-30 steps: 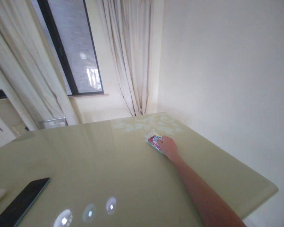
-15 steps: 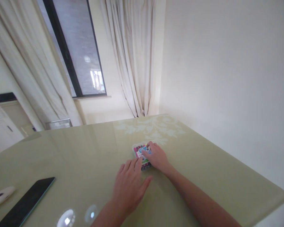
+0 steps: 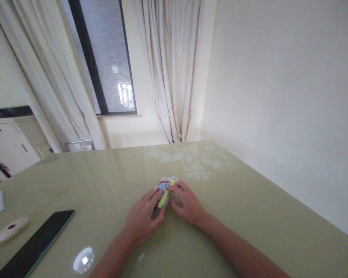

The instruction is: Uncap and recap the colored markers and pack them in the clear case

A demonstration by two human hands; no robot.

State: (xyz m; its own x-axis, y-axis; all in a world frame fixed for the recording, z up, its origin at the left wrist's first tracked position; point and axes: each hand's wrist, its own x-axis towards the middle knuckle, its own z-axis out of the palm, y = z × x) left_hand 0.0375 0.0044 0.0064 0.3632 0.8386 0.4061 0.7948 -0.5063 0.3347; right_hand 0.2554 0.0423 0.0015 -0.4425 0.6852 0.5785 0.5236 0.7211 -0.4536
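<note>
Near the middle of a pale green counter (image 3: 249,208), a person's left hand (image 3: 142,217) grips a small, brightly labelled case (image 3: 163,186) — the right hand (image 3: 189,204) holds its yellow-edged right side. A dark, flat slab (image 3: 37,243) and a white oval object (image 3: 20,224) lie well apart, leftward.

The case (image 3: 163,186) lies on the table (image 3: 104,181), right of the slab (image 3: 39,241).
</note>
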